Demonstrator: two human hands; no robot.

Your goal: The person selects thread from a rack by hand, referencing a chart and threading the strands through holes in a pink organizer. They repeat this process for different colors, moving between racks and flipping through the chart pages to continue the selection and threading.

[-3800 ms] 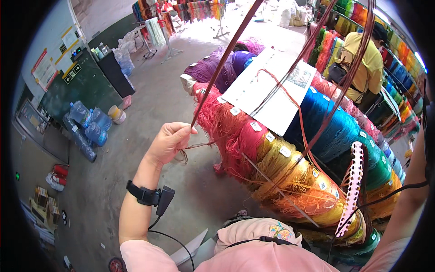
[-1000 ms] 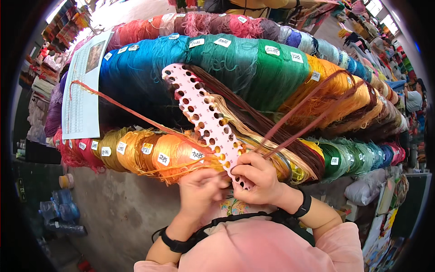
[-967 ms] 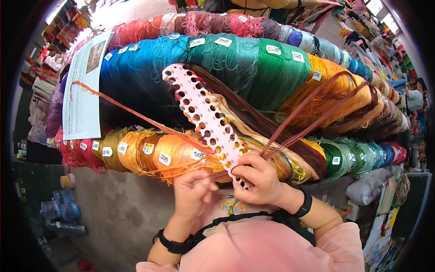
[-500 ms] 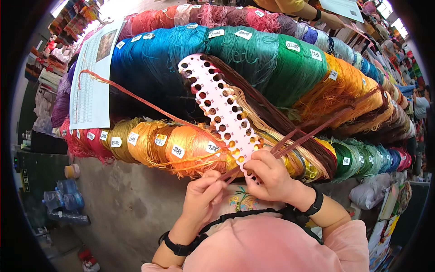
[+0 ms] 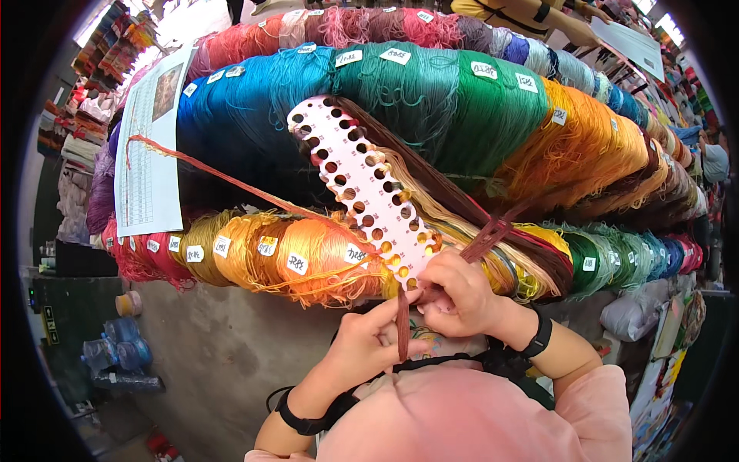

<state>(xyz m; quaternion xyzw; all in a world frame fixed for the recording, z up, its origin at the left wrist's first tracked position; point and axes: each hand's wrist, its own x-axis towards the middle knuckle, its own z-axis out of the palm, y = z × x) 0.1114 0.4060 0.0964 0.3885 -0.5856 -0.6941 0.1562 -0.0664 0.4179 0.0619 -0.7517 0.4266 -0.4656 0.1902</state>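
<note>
A long pink card (image 5: pixel 368 192) with holes along both edges slants down toward me over hanks of thread. My right hand (image 5: pixel 462 299) is closed on its lower end. Reddish-brown thread (image 5: pixel 486 237) stretches out above that hand. Another length of the brown thread (image 5: pixel 403 327) hangs from the card's bottom end, across the fingers of my left hand (image 5: pixel 369 339). That hand's index finger reaches to the card tip, its thumb spread apart below. Bundles of brown and cream thread (image 5: pixel 416 181) run along the card's right side. My right fingertips are partly hidden.
Rows of labelled thread hanks, blue (image 5: pixel 262 100), green (image 5: pixel 493 115) and orange (image 5: pixel 315 250), fill the space ahead. A printed sheet (image 5: pixel 146 177) lies at left, an orange-red strand (image 5: pixel 231 179) across it. Another person's arm (image 5: pixel 566 27) holds paper. Plastic bottles (image 5: pixel 119 346) stand lower left.
My left hand has loosened its pinch, its thumb and index finger now apart. The brown thread beside it hangs down from the card's end. The far person's paper has shifted into fuller view.
</note>
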